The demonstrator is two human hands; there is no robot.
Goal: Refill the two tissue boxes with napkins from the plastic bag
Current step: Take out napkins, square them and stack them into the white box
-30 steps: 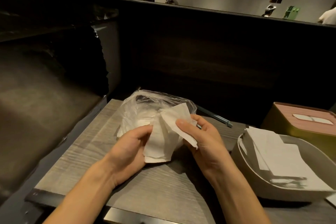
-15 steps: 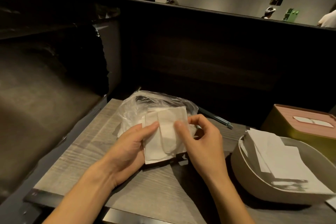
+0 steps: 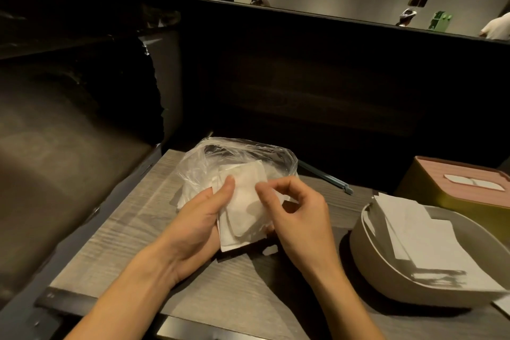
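My left hand (image 3: 198,218) holds a small stack of white napkins (image 3: 242,210) from below, thumb lying on its top face. My right hand (image 3: 292,207) hovers over the stack's right edge with fingers curled, index tip and thumb pinching at the top napkin. Just behind the stack lies the clear plastic bag (image 3: 220,163), crumpled, with more napkins inside. At the right an open beige tissue box (image 3: 386,270) holds a tilted pile of napkins (image 3: 419,234). Behind it stands a second tissue box (image 3: 452,190), olive with a pink lid and a slot on top.
Everything sits on a grey wood-grain table (image 3: 132,243), its near edge at the bottom. A thin blue-grey stick (image 3: 325,176) lies behind the bag. A dark bench seat (image 3: 55,160) runs along the left, a dark partition (image 3: 303,85) across the back. People are far behind it.
The loose napkin that my right hand held up has been folded down flat onto the stack. My right fingers have curled and shifted to the stack's right edge. My left hand keeps its hold.
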